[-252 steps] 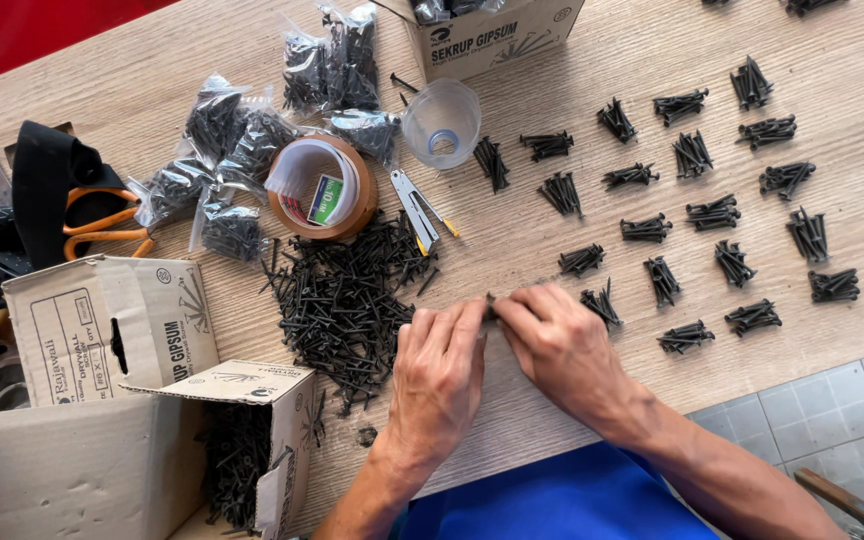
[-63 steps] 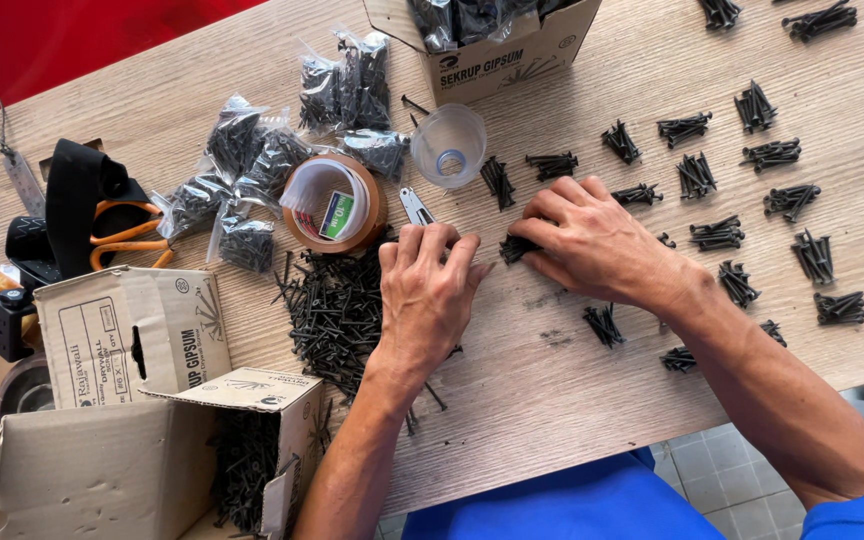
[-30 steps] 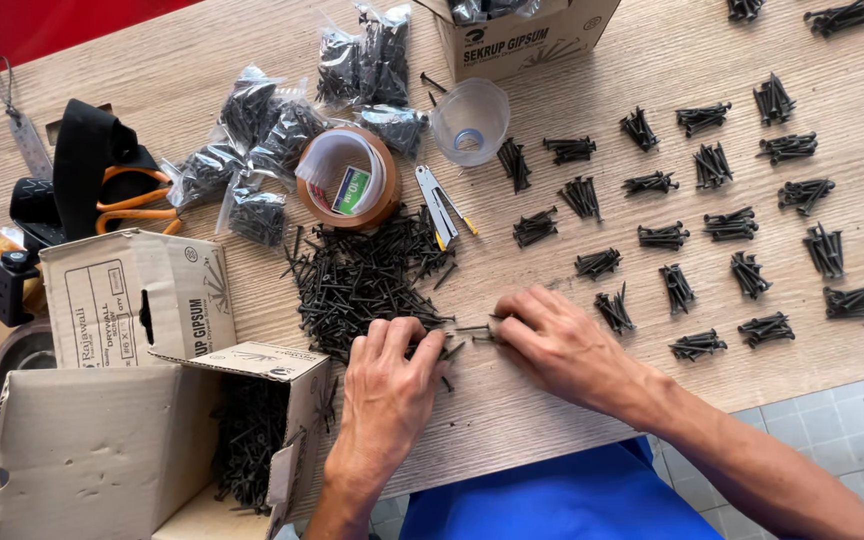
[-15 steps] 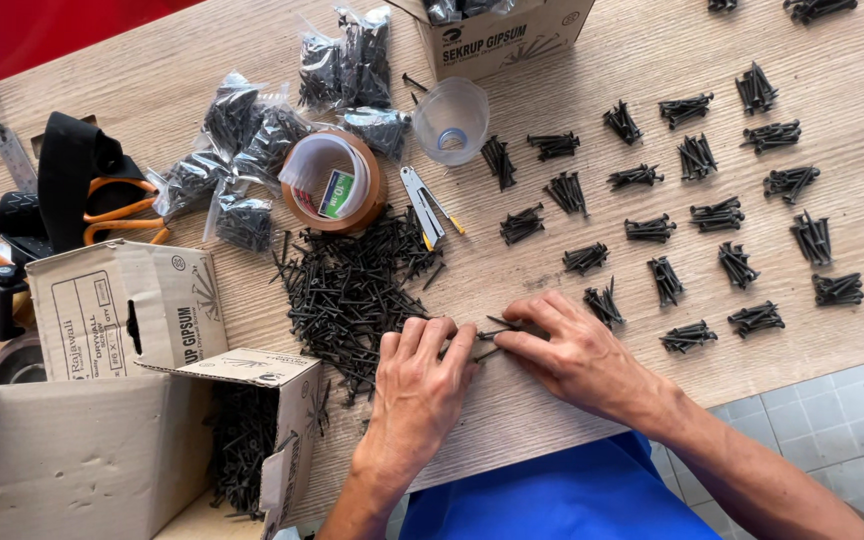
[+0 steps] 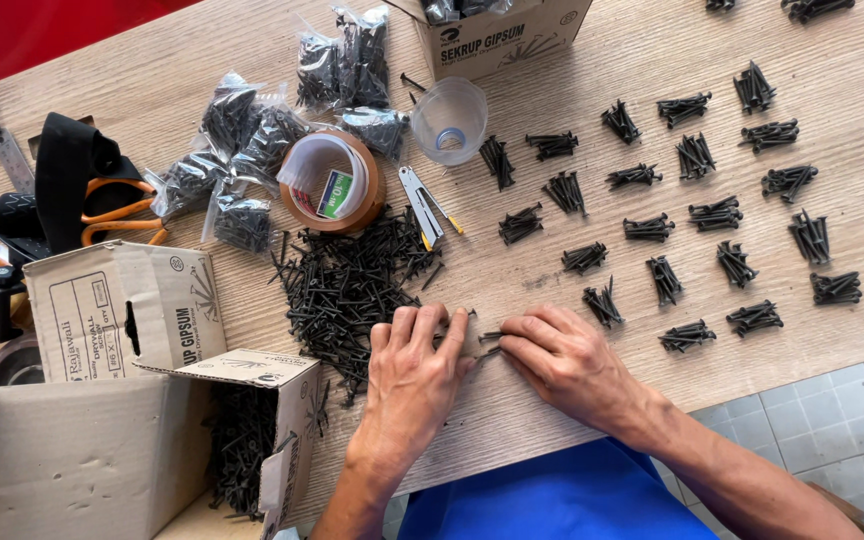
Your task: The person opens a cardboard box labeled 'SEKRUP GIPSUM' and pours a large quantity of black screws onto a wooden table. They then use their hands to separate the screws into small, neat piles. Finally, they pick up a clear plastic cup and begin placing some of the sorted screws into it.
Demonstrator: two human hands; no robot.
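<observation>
A big loose heap of black screws (image 5: 347, 285) lies on the wooden table (image 5: 552, 60). My left hand (image 5: 412, 365) rests palm down on the heap's right edge, fingers spread over screws. My right hand (image 5: 562, 355) lies just right of it, fingertips pinching a few screws (image 5: 490, 342) on the table between the two hands. Several small bunches of screws (image 5: 652, 228) are laid out in rows to the right.
Cardboard boxes (image 5: 122, 320), one open with screws (image 5: 242, 440), stand at the left. Bagged screws (image 5: 242, 150), a brown tape roll (image 5: 332, 185), a clear plastic cup (image 5: 447, 118), a small cutter (image 5: 420, 208), orange scissors (image 5: 117, 215) and another box (image 5: 497, 35) lie behind.
My right hand set a bunch down among the rows and came back to the front edge. My left hand shifted slightly left onto the heap.
</observation>
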